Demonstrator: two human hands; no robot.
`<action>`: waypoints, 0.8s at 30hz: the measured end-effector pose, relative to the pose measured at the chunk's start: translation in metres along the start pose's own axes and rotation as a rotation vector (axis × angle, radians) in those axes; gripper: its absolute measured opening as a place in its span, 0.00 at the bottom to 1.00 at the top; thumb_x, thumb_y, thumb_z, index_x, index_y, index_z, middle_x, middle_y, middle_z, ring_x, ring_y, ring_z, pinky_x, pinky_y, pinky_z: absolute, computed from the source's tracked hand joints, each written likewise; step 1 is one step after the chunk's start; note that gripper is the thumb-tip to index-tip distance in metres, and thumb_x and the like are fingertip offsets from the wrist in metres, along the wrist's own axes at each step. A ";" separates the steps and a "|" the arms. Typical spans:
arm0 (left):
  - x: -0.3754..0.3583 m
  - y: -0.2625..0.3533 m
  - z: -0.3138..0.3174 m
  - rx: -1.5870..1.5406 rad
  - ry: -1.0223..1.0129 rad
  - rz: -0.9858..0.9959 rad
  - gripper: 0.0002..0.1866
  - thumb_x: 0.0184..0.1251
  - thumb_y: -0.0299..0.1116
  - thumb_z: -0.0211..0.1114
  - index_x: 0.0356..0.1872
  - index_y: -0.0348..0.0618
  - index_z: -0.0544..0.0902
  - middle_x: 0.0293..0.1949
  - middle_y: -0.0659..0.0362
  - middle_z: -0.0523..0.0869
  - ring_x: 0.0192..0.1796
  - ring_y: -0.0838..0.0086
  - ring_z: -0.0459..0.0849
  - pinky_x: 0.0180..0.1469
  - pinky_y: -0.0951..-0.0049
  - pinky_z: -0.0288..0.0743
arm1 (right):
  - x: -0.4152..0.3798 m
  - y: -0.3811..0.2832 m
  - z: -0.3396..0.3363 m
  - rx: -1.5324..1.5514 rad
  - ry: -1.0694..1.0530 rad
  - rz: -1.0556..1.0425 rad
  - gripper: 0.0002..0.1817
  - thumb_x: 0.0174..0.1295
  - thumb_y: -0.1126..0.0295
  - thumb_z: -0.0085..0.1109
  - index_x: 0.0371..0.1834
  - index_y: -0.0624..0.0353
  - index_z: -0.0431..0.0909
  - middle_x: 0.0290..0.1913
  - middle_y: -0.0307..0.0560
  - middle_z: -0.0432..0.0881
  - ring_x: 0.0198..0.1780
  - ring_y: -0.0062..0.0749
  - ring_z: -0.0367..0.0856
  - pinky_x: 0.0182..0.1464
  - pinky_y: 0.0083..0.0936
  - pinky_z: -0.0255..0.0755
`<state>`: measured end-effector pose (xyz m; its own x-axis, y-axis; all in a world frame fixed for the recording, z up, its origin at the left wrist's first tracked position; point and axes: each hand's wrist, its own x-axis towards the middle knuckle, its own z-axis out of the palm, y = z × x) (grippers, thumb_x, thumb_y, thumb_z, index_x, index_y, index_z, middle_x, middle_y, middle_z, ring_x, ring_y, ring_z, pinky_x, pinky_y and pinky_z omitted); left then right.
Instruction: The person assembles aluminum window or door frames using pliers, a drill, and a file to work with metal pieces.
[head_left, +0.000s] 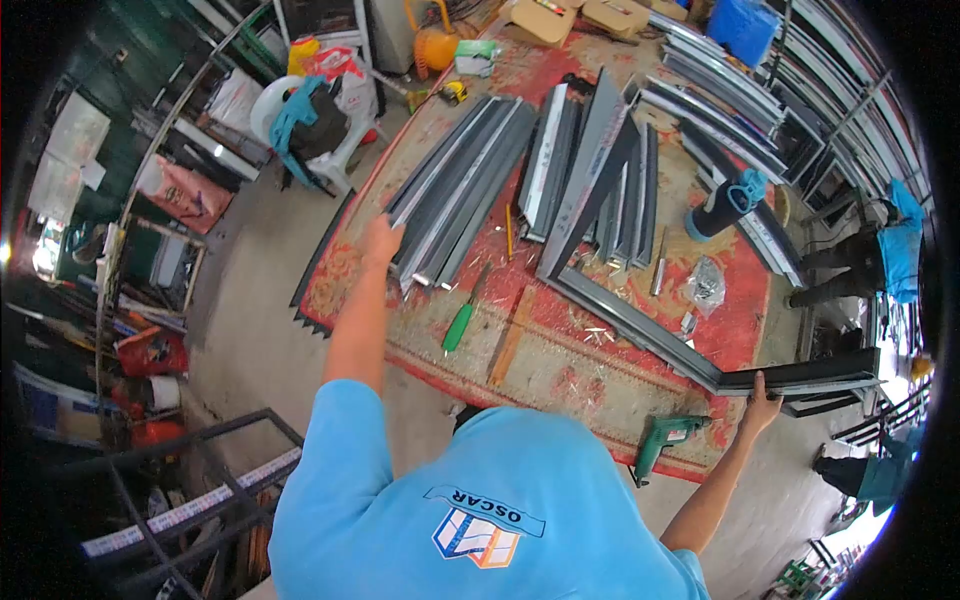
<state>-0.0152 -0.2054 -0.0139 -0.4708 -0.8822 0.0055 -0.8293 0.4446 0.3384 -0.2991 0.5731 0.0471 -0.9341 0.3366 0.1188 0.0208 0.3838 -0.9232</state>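
My left hand [381, 241] is closed at the near end of the leftmost dark grey metal profile [432, 160], part of a bundle lying side by side. At the lower right, my right hand [761, 408] grips an angled metal frame [650, 328] close to one corner, thumb on top. One arm of this frame juts past the table edge; another rises away from me across other profiles. Between my hands lie a green-handled screwdriver [459, 327], a wooden strip [511, 336] and a pencil [509, 232].
A red patterned carpet covers the worktable [440, 350]. A green power drill [667, 440] lies at its near right edge. Farther back are a dark bottle with a blue lid [722, 207], a plastic bag [705, 285] and a tape measure [454, 92]. A white chair [345, 165] stands left.
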 end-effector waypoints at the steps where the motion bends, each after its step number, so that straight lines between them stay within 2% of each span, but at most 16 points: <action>1: -0.001 0.000 -0.003 -0.046 0.013 -0.027 0.20 0.61 0.43 0.70 0.52 0.48 0.85 0.49 0.48 0.87 0.51 0.52 0.86 0.53 0.53 0.78 | 0.001 0.002 0.001 0.005 0.019 -0.005 0.22 0.57 0.68 0.75 0.50 0.70 0.79 0.43 0.44 0.83 0.38 0.25 0.78 0.37 0.21 0.72; 5: 0.014 -0.008 0.002 -0.200 -0.029 -0.045 0.17 0.63 0.41 0.68 0.50 0.46 0.85 0.47 0.47 0.87 0.50 0.51 0.86 0.50 0.53 0.78 | -0.004 -0.005 -0.002 0.018 0.006 -0.004 0.21 0.58 0.69 0.74 0.49 0.69 0.79 0.42 0.43 0.83 0.37 0.24 0.77 0.36 0.20 0.70; 7: 0.016 -0.007 -0.002 -0.201 -0.037 0.008 0.18 0.64 0.40 0.67 0.51 0.43 0.84 0.46 0.44 0.87 0.49 0.49 0.85 0.51 0.53 0.77 | -0.001 -0.003 -0.004 -0.002 -0.029 0.017 0.20 0.57 0.68 0.74 0.48 0.68 0.78 0.39 0.42 0.82 0.35 0.22 0.76 0.33 0.19 0.69; 9: -0.001 0.022 -0.042 -0.131 0.041 0.039 0.20 0.65 0.40 0.66 0.52 0.36 0.82 0.45 0.40 0.86 0.49 0.47 0.85 0.53 0.52 0.76 | -0.007 -0.013 -0.004 -0.023 -0.035 0.038 0.20 0.57 0.68 0.75 0.47 0.68 0.78 0.38 0.41 0.81 0.34 0.21 0.75 0.32 0.19 0.67; 10: 0.008 0.013 -0.036 -0.134 0.042 0.041 0.20 0.65 0.40 0.66 0.52 0.36 0.82 0.45 0.40 0.86 0.49 0.47 0.85 0.53 0.52 0.76 | -0.009 -0.017 -0.004 -0.040 -0.044 0.062 0.20 0.57 0.67 0.75 0.47 0.67 0.78 0.38 0.41 0.81 0.32 0.20 0.74 0.30 0.18 0.66; 12: 0.031 -0.007 -0.026 -0.076 0.113 0.091 0.29 0.63 0.48 0.68 0.53 0.29 0.79 0.45 0.36 0.86 0.49 0.47 0.85 0.54 0.53 0.76 | -0.008 -0.010 -0.003 -0.014 -0.032 0.042 0.20 0.57 0.67 0.75 0.46 0.67 0.78 0.37 0.40 0.80 0.31 0.19 0.73 0.29 0.18 0.65; 13: 0.033 -0.010 -0.024 -0.074 0.114 0.092 0.29 0.63 0.48 0.68 0.53 0.29 0.79 0.45 0.36 0.86 0.49 0.47 0.85 0.54 0.53 0.76 | -0.008 -0.006 -0.003 0.012 -0.021 0.023 0.20 0.57 0.68 0.74 0.46 0.67 0.77 0.36 0.40 0.80 0.30 0.18 0.72 0.28 0.17 0.64; 15: 0.026 0.002 -0.043 -0.189 -0.057 0.077 0.41 0.56 0.58 0.71 0.58 0.28 0.76 0.45 0.37 0.86 0.50 0.51 0.86 0.54 0.57 0.76 | -0.011 -0.003 -0.003 0.062 -0.025 0.001 0.20 0.57 0.68 0.74 0.46 0.67 0.77 0.37 0.40 0.80 0.31 0.19 0.73 0.29 0.18 0.65; 17: 0.012 0.023 -0.072 -0.360 -0.347 0.098 0.48 0.49 0.62 0.75 0.59 0.25 0.77 0.46 0.38 0.86 0.52 0.55 0.86 0.55 0.62 0.75 | -0.011 -0.001 -0.001 0.115 -0.022 -0.022 0.20 0.57 0.68 0.74 0.46 0.68 0.77 0.37 0.40 0.80 0.32 0.20 0.73 0.31 0.18 0.66; 18: 0.018 0.018 -0.061 -0.407 -0.422 0.070 0.45 0.49 0.60 0.76 0.53 0.21 0.80 0.48 0.39 0.86 0.51 0.58 0.86 0.53 0.64 0.76 | -0.009 0.001 -0.001 0.105 -0.014 -0.040 0.20 0.57 0.69 0.74 0.47 0.69 0.77 0.38 0.42 0.81 0.35 0.23 0.75 0.34 0.20 0.68; 19: 0.013 0.021 -0.060 -0.405 -0.423 0.072 0.45 0.49 0.60 0.76 0.53 0.21 0.80 0.48 0.39 0.86 0.51 0.58 0.86 0.53 0.64 0.76 | -0.007 0.003 -0.001 0.093 -0.007 -0.059 0.21 0.57 0.69 0.74 0.48 0.70 0.77 0.40 0.43 0.82 0.37 0.26 0.77 0.38 0.21 0.71; 20: -0.004 0.040 -0.072 -0.455 -0.457 -0.010 0.45 0.50 0.61 0.76 0.50 0.20 0.81 0.47 0.41 0.86 0.49 0.59 0.86 0.51 0.64 0.76 | -0.002 0.009 -0.001 0.093 -0.006 -0.057 0.21 0.57 0.69 0.74 0.48 0.70 0.77 0.40 0.43 0.82 0.37 0.26 0.77 0.38 0.21 0.71; 21: -0.016 0.051 -0.079 -0.503 -0.493 -0.094 0.44 0.51 0.61 0.75 0.48 0.19 0.82 0.46 0.43 0.87 0.47 0.60 0.86 0.50 0.64 0.77 | 0.003 0.015 -0.002 0.067 -0.012 -0.066 0.21 0.57 0.69 0.74 0.48 0.71 0.78 0.41 0.44 0.83 0.40 0.28 0.78 0.42 0.23 0.72; 22: -0.016 0.048 -0.072 -0.546 -0.557 -0.076 0.41 0.55 0.60 0.73 0.49 0.22 0.83 0.43 0.48 0.88 0.45 0.63 0.86 0.48 0.65 0.76 | 0.007 0.023 -0.004 0.041 -0.018 -0.073 0.21 0.57 0.68 0.74 0.48 0.71 0.79 0.42 0.46 0.83 0.42 0.30 0.79 0.46 0.26 0.73; 23: -0.023 0.048 -0.074 -0.538 -0.567 -0.076 0.41 0.55 0.60 0.73 0.49 0.22 0.83 0.43 0.48 0.88 0.45 0.63 0.86 0.48 0.65 0.76 | 0.002 0.013 -0.004 0.034 -0.014 -0.063 0.21 0.57 0.68 0.74 0.48 0.71 0.79 0.42 0.46 0.83 0.42 0.30 0.79 0.46 0.26 0.73; 24: -0.033 0.050 -0.078 -0.673 -0.602 -0.120 0.39 0.57 0.60 0.73 0.47 0.24 0.83 0.42 0.50 0.87 0.43 0.64 0.86 0.47 0.66 0.76 | -0.011 -0.014 -0.002 -0.057 -0.017 -0.070 0.21 0.57 0.67 0.74 0.48 0.71 0.80 0.42 0.46 0.84 0.43 0.31 0.79 0.48 0.26 0.73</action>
<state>-0.0171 -0.1662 0.0761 -0.6269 -0.6027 -0.4937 -0.6213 0.0044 0.7836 -0.2887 0.5659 0.0590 -0.9398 0.2930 0.1758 -0.0250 0.4544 -0.8905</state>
